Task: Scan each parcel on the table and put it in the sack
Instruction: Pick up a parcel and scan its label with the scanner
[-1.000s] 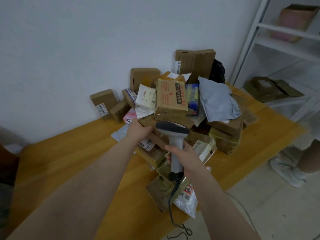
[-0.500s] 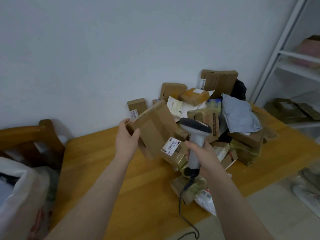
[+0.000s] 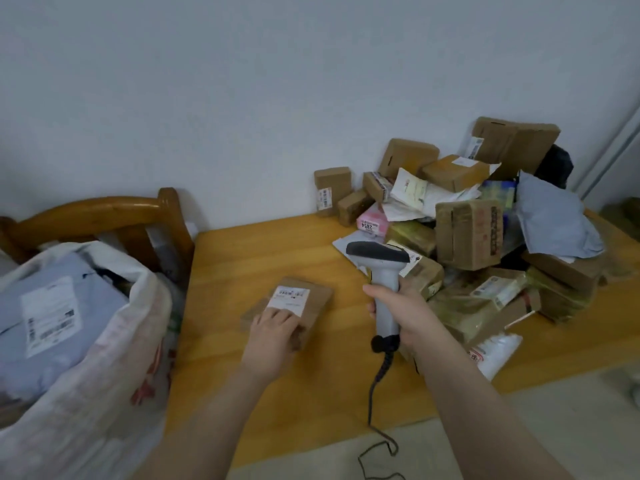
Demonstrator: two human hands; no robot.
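Observation:
A flat brown cardboard parcel (image 3: 308, 299) with a white barcode label facing up lies on the wooden table (image 3: 242, 265). My left hand (image 3: 273, 332) rests on its near end, fingers over the top. My right hand (image 3: 403, 315) grips the handle of a grey barcode scanner (image 3: 379, 258), whose dark head is level with the parcel's label and to its right. A heap of parcels (image 3: 467, 233) covers the table's right part. The white sack (image 3: 86, 358) stands at the left, open, with a grey labelled mailer (image 3: 52, 306) inside.
A wooden chair back (image 3: 104, 213) stands behind the sack against the wall. The scanner's black cable (image 3: 375, 410) hangs over the table's front edge to the floor. A white shelf post (image 3: 616, 150) rises at the far right.
My left hand pulled one brown parcel out of the heap, carried it left and set it flat on the table, label up. The view swung left, bringing the sack into sight.

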